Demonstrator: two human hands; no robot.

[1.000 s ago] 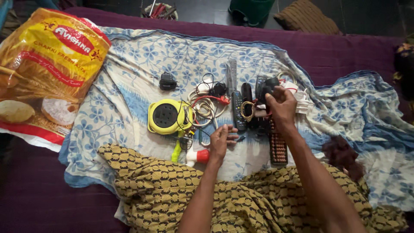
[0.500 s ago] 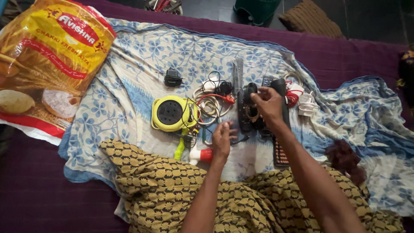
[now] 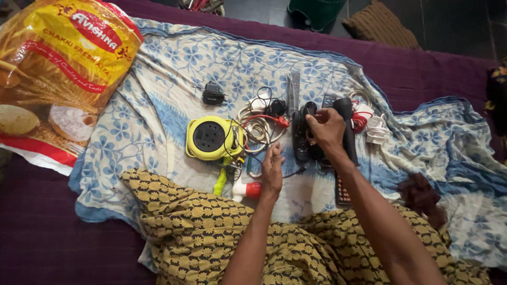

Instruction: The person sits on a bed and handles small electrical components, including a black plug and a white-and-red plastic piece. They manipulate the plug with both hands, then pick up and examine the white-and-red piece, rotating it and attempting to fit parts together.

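My right hand point(image 3: 326, 128) grips a black remote control point(image 3: 302, 132) lying among other dark remotes on a blue floral cloth point(image 3: 158, 89). My left hand point(image 3: 272, 169) rests fingers-down on the cloth just left of it, touching thin cables near a red-and-white small tube point(image 3: 246, 189). A yellow round extension reel point(image 3: 213, 139) sits to the left of my left hand. Coiled white and red cables point(image 3: 261, 124) lie between the reel and the remotes. A dark calculator-like keypad point(image 3: 342, 191) shows under my right forearm.
A large yellow and red flour sack point(image 3: 58, 68) lies at the left. A small black adapter point(image 3: 213, 95) sits above the reel. White chargers point(image 3: 376, 129) lie right of the remotes. A yellow patterned garment point(image 3: 200, 232) covers my lap. A dark red cloth lump point(image 3: 420, 192) lies at the right.
My right hand moved left from the far remotes onto the black remote nearer the cables. My left hand stayed on the cloth by the cables.
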